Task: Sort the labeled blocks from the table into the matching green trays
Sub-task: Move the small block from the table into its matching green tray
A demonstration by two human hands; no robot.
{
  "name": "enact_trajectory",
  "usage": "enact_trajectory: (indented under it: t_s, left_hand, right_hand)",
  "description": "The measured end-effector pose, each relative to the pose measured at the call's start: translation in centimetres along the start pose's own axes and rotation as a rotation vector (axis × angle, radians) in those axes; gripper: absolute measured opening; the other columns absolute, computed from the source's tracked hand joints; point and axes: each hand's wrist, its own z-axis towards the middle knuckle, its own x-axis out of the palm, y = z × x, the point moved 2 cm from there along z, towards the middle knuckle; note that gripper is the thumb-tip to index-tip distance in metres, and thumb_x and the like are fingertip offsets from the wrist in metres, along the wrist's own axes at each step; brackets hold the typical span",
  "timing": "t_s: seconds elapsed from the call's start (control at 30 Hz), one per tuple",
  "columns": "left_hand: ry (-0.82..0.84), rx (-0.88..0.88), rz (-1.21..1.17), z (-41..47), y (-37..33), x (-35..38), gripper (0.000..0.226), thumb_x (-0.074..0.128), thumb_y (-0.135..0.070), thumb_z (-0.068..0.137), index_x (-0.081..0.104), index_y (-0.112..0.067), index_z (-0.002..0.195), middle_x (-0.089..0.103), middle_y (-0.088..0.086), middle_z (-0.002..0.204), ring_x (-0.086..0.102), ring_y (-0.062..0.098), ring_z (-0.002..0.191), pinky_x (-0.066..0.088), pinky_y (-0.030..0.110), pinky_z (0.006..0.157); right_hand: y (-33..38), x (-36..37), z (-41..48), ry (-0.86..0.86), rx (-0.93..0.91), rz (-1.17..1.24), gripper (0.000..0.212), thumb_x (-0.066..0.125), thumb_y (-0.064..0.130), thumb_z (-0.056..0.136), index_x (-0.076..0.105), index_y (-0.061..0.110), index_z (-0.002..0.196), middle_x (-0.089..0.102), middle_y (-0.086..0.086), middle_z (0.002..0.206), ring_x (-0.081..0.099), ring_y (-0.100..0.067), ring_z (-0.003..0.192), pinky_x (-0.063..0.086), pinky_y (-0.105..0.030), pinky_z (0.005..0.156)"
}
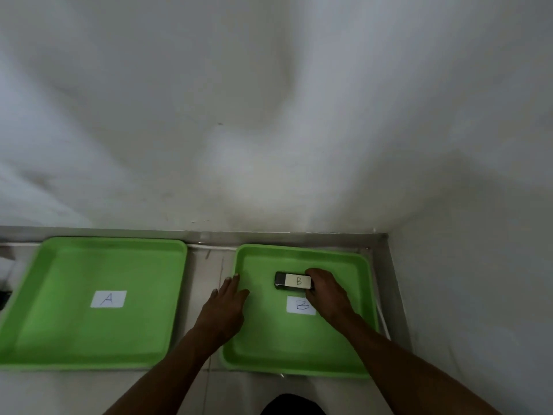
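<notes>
Two green trays sit side by side on a pale surface against a white wall. The left tray (59, 310) carries a paper label marked A (108, 299). In the right tray (299, 348), the right hand (327, 290) grips a dark block (293, 281) labelled B, just above the tray's B label (300, 305). The left hand (223, 307) lies flat, fingers spread, over that tray's left rim

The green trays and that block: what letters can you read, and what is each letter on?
"A": white paper label in the left tray.
"B": white paper label in the right tray.
"B": pale label on the dark block, which the right hand holds in the right tray.
Nothing else is readable.
</notes>
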Motion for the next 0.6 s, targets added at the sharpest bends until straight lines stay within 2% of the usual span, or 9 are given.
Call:
enact_trajectory:
  t_s: [0.3,0.43,0.6]
  left_hand:
    - [0.026,0.022,-0.008,0.2,1.3,1.6,0.054,0.043,-0.013,0.100,0.029,-0.011,0.152,-0.009,0.019,0.165,-0.001,0.037,0.153,0.012,0.052,0.125]
    - [0.026,0.013,-0.025,-0.2,1.0,1.1,0.055,0.045,-0.012,0.099,0.029,-0.012,0.152,-0.009,0.023,0.164,-0.004,0.038,0.153,0.009,0.052,0.124]
    - [-0.029,0.008,-0.067,-1.9,0.1,-1.6,0.058,0.046,-0.006,0.095,0.033,-0.012,0.151,-0.005,0.026,0.164,0.000,0.040,0.153,0.013,0.052,0.124]
  right_hand:
    - [-0.5,1.3,1.3,-0.014,0.000,-0.068,0.052,0.060,0.011,0.089,0.044,0.011,0.138,0.051,-0.011,0.139,0.048,-0.025,0.128,0.044,-0.038,0.106]
    - [-0.4,0.8,0.3,-0.012,0.015,-0.071,0.065,0.061,0.010,0.091,0.029,0.007,0.147,0.037,-0.014,0.153,0.033,-0.027,0.143,0.033,-0.040,0.118]
    - [1.3,-0.5,-2.8,-0.035,0.030,-0.049,0.064,0.061,0.010,0.090,0.031,0.007,0.146,0.038,-0.014,0.151,0.034,-0.026,0.141,0.034,-0.038,0.116]
